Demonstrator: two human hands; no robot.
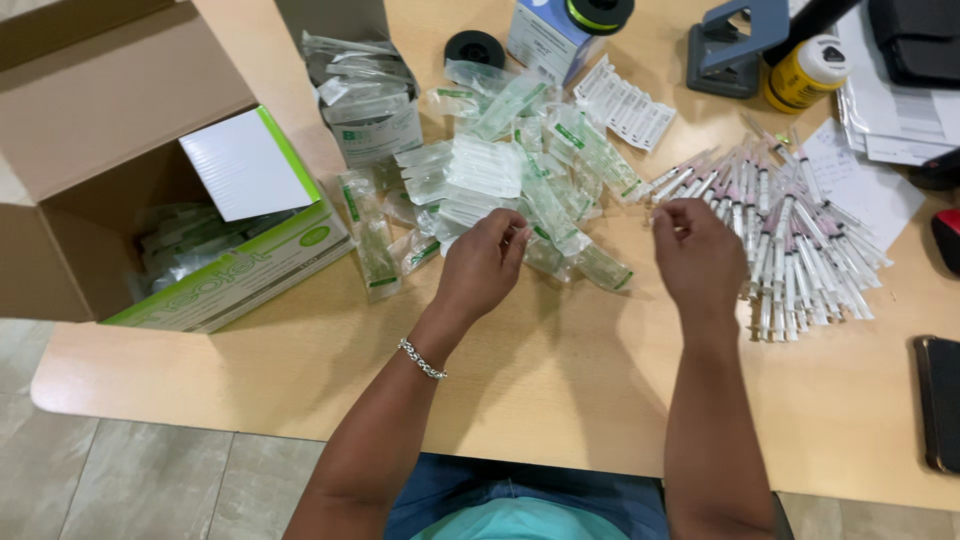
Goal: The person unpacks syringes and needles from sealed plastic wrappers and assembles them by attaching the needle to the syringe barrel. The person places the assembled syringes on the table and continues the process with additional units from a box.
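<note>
Centrally, a small clear packet (519, 234) was pinched between the fingertips of the left hand (483, 263), at the edge of the heap of sealed packets (500, 175) (green-trimmed). The right hand (698, 255) was held with fingers curled together beside the pile of syringes (790, 235); whether anything was pinched could not be told.

Left hand (483, 262) touches packets (480, 185); right hand (697, 255) perhaps pinches something beside syringes (790, 240).

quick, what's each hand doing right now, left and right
Left hand: fingers closed, pinching a clear packet at the edge of the pile of wrapped packets.
Right hand: fingers curled beside the syringes; whether it holds anything cannot be told.
</note>
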